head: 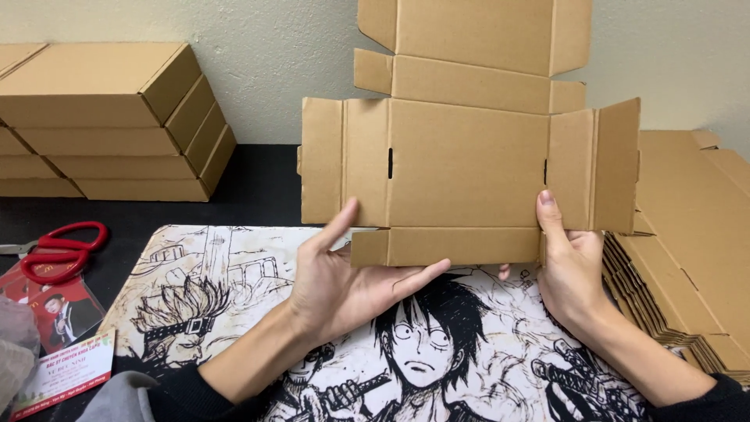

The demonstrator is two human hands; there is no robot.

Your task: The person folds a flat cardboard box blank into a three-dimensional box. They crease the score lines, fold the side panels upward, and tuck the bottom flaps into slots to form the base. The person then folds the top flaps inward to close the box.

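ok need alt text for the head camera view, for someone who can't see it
Two bare hands, left hand and right hand, hold up a flat, unfolded cardboard box blank over a black-and-white cartoon desk mat. Folded boxes are stacked at left near red scissors; flat blanks are piled at right.

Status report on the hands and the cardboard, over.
Left hand and right hand hold a flat, unfolded cardboard box upright over the printed mat. Nothing in the way.
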